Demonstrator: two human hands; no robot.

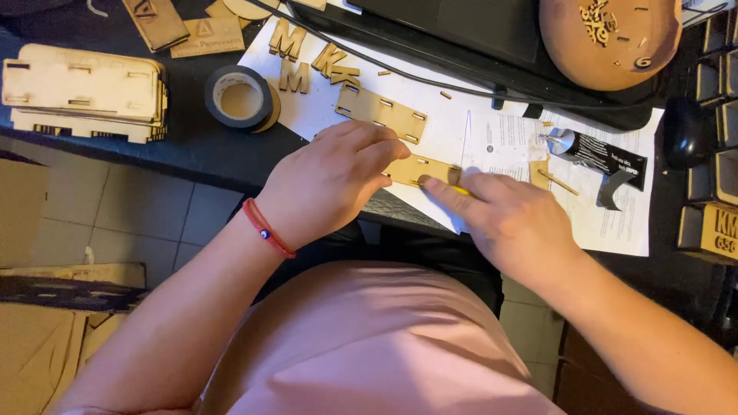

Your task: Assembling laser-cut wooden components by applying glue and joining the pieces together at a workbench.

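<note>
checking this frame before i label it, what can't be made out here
Head view only:
- Slotted wooden strip: its left end is hidden under the left hand.
- Yellow tool: only a sliver shows; the right hand covers the rest.
- Small pieces in the brown bowl: too small to identify.
- Black tube: print too small.

Slotted wooden panel (421, 169): flat, pale, rectangular, laid on the white paper (500, 138) near its front edge, largely covered by both hands.
</note>
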